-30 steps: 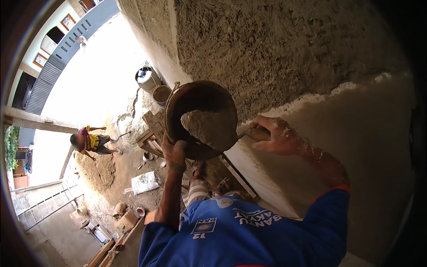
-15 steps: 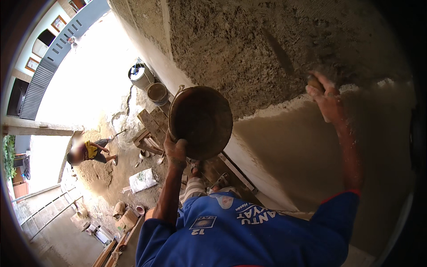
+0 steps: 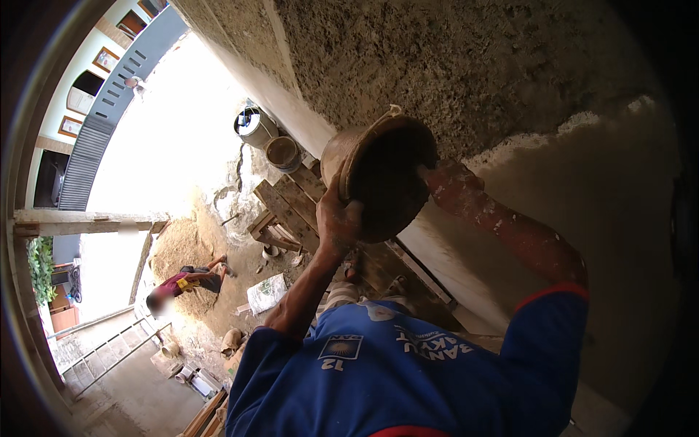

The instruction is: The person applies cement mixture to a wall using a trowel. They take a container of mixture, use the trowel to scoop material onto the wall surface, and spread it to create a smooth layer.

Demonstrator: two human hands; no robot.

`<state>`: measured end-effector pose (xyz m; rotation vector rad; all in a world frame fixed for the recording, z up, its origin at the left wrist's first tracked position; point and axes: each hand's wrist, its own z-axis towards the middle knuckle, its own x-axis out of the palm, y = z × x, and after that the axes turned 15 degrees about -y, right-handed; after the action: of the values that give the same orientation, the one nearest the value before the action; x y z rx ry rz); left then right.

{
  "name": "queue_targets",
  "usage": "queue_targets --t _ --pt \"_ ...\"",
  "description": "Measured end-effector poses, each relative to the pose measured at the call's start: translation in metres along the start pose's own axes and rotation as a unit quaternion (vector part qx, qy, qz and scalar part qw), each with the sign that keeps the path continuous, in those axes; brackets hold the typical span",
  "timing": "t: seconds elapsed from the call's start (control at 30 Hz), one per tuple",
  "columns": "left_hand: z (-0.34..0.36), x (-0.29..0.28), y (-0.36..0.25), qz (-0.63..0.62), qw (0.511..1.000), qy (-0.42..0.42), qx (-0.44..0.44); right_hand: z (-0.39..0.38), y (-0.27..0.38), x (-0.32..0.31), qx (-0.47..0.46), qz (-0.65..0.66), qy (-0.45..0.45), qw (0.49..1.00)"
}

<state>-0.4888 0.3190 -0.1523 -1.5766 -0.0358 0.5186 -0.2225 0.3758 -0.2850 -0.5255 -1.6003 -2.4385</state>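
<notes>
My left hand [image 3: 340, 222] is closed on the near left side of a dark, mortar-stained bucket [image 3: 342, 149], its thumb over the rim. The bucket is tilted, its mouth turned toward my right side. My right hand [image 3: 455, 188], closed, reaches over the right rim with the fingertips inside. The wooden handle seen in that hand earlier looks like a trowel's; hand and bucket hide it now. How much lies inside the bucket is too dark to tell. Close beyond is a wall with rough wet mortar [image 3: 466, 73] above a smoother grey part [image 3: 553, 197].
Below left stand a metal drum [image 3: 255, 130] and a second bucket [image 3: 282, 153]. A wooden trestle [image 3: 291, 207] is near my feet, with a white sack [image 3: 266, 293] beside it. Another person [image 3: 191, 280] bends by a sand heap [image 3: 175, 244]. A low metal railing [image 3: 109, 349] is farther left.
My right hand has come down from the wall to the bucket's mouth. My left hand has brought the bucket up and rightward, tilting it. The other person has bent lower.
</notes>
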Motion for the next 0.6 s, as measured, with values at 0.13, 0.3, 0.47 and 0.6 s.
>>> queue_targets --t 0.13,0.3,0.47,0.6 --pt "0.002 -0.005 -0.002 -0.005 0.999 0.037 -0.028 0.001 0.035 -0.018 0.14 -0.363 0.22 0.895" --pt "0.001 -0.007 0.003 -0.076 0.997 0.008 0.003 -0.011 0.062 0.045 0.104 -0.581 0.336 0.734" --pt "0.009 -0.016 0.011 -0.2 0.978 -0.002 -0.057 -0.002 0.083 0.058 0.086 -0.593 0.266 0.756" --pt "0.01 -0.027 0.029 -0.295 0.948 -0.051 -0.105 0.031 0.133 0.102 0.113 -0.583 0.29 0.75"
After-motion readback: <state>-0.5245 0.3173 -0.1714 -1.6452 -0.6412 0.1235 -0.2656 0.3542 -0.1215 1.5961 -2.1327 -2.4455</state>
